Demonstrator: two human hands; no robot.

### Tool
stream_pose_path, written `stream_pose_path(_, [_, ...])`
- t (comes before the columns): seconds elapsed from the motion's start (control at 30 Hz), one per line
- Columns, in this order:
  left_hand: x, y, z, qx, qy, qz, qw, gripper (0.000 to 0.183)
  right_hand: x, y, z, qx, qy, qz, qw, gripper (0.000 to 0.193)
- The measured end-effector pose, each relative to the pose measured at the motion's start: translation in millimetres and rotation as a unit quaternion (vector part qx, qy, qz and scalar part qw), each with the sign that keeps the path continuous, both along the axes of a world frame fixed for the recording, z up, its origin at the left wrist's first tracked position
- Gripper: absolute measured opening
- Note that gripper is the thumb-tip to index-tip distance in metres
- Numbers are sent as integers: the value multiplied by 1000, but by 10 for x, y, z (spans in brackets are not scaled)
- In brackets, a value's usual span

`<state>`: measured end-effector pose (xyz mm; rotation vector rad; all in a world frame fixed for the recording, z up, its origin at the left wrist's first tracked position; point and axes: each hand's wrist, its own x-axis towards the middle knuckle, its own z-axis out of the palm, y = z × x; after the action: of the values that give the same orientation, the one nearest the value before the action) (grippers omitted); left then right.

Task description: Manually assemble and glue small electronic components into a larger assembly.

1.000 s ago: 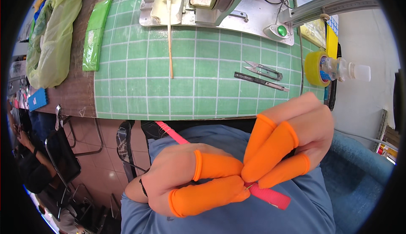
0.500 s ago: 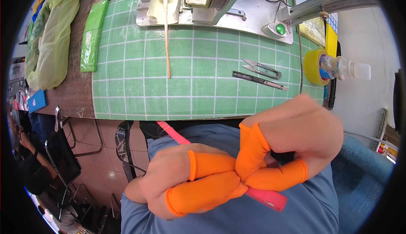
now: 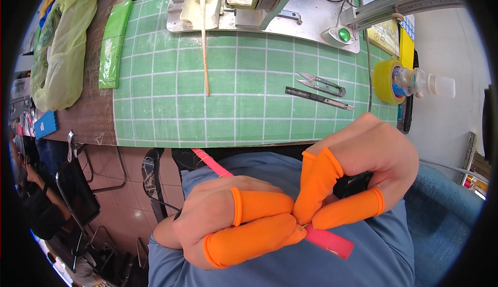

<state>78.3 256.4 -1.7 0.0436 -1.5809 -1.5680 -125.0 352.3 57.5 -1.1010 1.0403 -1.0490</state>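
Observation:
Both my hands meet above my lap, with orange finger cots on thumbs and index fingers. My left hand point(image 3: 233, 219) is closed on a long, flat pink strip point(image 3: 332, 243), whose blunt end sticks out beyond the fingertips. The strip's other end emerges on the far side of that hand and runs up toward the table edge. Close against the left fingertips, the thumb and index finger of my right hand point(image 3: 363, 157) pinch at a tiny thin piece near the strip. What that piece is cannot be made out.
On the green gridded mat point(image 3: 249, 115) lie thread snips point(image 3: 324, 85) and a craft knife point(image 3: 319, 98). A thin stick point(image 3: 205, 53) leans from a pale tray. Behind stands a machine with a green button point(image 3: 344, 35). Yellow tape point(image 3: 384, 82) is at right. Green packets point(image 3: 109, 58) lie left.
My right index finger and thumb have drawn slightly up and apart from the left fingertips, uncovering a little more of the pink strip. My left hand has barely moved.

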Motion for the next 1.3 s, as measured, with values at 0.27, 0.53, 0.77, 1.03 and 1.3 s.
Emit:
stream_pose_path(0.27, [54,-81,58,3,-38,-75,996,32,-43,-105,-11,-8,33,41,999,11])
stream_pose_path(0.53, [69,-158,4,9,-40,-130,991,32,-66,-82,-84,15,-13,65,998,12])
stream_pose_path(0.77, [30,0,-139,12,47,-32,998,31,16,-24,44,15,69,28,997,13])
stream_pose_path(1.03, [-21,-23,-146,-29,69,-49,996,31,-41,38,-31,83,-45,40,995,12])
stream_pose_path(1.3, [7,-22,-104,-24,25,-55,998,33,-77,-45,-77,65,-58,75,993,15])
